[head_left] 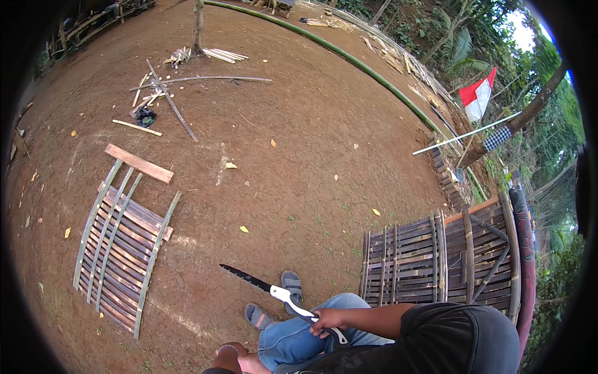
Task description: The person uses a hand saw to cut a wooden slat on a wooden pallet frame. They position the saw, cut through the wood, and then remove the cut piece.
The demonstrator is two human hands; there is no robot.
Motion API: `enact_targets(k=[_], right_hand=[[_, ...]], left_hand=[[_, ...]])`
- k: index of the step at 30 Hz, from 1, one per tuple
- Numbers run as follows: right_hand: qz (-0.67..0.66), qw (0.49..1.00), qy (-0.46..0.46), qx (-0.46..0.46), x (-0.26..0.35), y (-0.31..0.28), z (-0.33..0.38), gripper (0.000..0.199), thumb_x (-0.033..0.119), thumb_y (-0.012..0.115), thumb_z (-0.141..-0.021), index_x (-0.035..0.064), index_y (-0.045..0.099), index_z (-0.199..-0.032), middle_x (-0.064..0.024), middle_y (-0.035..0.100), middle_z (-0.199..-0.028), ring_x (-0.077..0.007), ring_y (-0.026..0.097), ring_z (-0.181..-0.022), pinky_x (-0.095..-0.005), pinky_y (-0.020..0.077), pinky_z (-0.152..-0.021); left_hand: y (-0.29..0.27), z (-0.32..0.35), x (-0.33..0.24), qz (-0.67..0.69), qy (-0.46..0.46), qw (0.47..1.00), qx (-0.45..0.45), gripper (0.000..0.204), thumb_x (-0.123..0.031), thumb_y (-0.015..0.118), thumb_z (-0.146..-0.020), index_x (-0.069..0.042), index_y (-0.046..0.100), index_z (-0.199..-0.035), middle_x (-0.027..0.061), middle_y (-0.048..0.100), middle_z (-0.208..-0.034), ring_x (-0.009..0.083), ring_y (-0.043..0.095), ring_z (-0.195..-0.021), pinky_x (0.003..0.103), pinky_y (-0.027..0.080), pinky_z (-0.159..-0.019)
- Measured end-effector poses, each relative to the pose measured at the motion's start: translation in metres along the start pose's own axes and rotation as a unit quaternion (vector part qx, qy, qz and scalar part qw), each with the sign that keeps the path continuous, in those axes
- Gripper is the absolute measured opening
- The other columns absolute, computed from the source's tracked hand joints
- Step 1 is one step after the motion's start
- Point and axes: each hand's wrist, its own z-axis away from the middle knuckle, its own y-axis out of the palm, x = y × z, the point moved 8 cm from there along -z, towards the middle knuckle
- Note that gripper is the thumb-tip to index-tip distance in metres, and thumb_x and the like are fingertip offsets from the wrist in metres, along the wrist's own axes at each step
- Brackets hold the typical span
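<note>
My right hand (329,321) is closed round the white-and-black handle of a pruning saw (293,303), above my bent knees in blue jeans (283,343). The saw's dark toothed blade (246,277) points away to the left, over the bare ground and touching nothing. At the lower edge my left hand (254,364) is beside my left knee. A band circles that wrist, and the fingers do not show clearly. My feet in grey sandals (291,283) stand on the soil below the saw.
Left on the ground lies a bamboo slat panel (121,249) with a board (138,163) across its far end. A slatted bamboo bench (405,262) stands close at right. Farther off are crossed strips (171,106), a post (198,28), a long green bamboo pole (336,53) and a red-and-white flag (478,96).
</note>
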Motion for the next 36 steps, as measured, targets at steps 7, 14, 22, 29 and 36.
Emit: enact_targets(k=[7,14,22,29,36], right_hand=[[0.008,1.0,-0.014,-0.008,-0.009,-0.003,-0.003,0.038,0.009,0.077,-0.085,0.0071,0.055,-0.115,-0.0048,0.069,-0.096,-0.0114,0.068,-0.084,-0.0314,0.06,-0.066],[0.022,1.0,-0.008,-0.016,0.005,-0.001,-0.004,0.038,0.007,0.076,-0.084,0.0075,0.055,-0.116,-0.0061,0.07,-0.103,-0.0123,0.068,-0.085,-0.0318,0.0602,-0.067],[0.027,0.999,0.008,-0.018,-0.002,-0.01,-0.007,0.038,0.008,0.077,-0.085,0.0081,0.055,-0.115,-0.0052,0.068,-0.098,-0.0126,0.068,-0.084,-0.0308,0.0597,-0.065],[0.017,1.0,-0.001,-0.018,-0.004,-0.014,-0.006,0.039,0.01,0.079,-0.086,0.009,0.053,-0.116,-0.0035,0.068,-0.093,-0.0112,0.068,-0.083,-0.0301,0.0598,-0.065],[-0.011,1.0,-0.006,-0.02,-0.018,-0.019,-0.003,0.037,0.012,0.078,-0.086,0.0097,0.054,-0.113,-0.0024,0.068,-0.091,-0.0109,0.068,-0.082,-0.0305,0.0597,-0.065]], left_hand=[[-0.012,0.021,-0.016,-0.022,-0.007,1.0,0.012,0.058,-0.052,0.053,-0.095,-0.018,0.059,-0.142,0.0066,0.05,-0.154,0.0308,0.044,-0.144,0.053,0.033,-0.116],[-0.017,0.047,-0.018,-0.013,-0.024,0.999,0.035,0.058,-0.048,0.052,-0.096,-0.017,0.057,-0.144,0.0061,0.049,-0.156,0.0353,0.038,-0.148,0.058,0.026,-0.118],[-0.036,0.089,-0.031,-0.036,-0.037,0.999,0.001,0.054,-0.046,0.053,-0.096,-0.018,0.059,-0.142,0.0063,0.05,-0.154,0.0344,0.04,-0.146,0.058,0.029,-0.117],[-0.049,0.111,-0.038,-0.051,-0.046,0.998,-0.009,0.051,-0.043,0.053,-0.096,-0.019,0.061,-0.14,0.0064,0.051,-0.153,0.0335,0.042,-0.146,0.057,0.031,-0.117],[-0.047,0.13,-0.065,-0.064,0.003,0.998,-0.006,0.049,-0.041,0.054,-0.096,-0.02,0.063,-0.138,0.0065,0.052,-0.153,0.0327,0.044,-0.145,0.057,0.033,-0.116]])
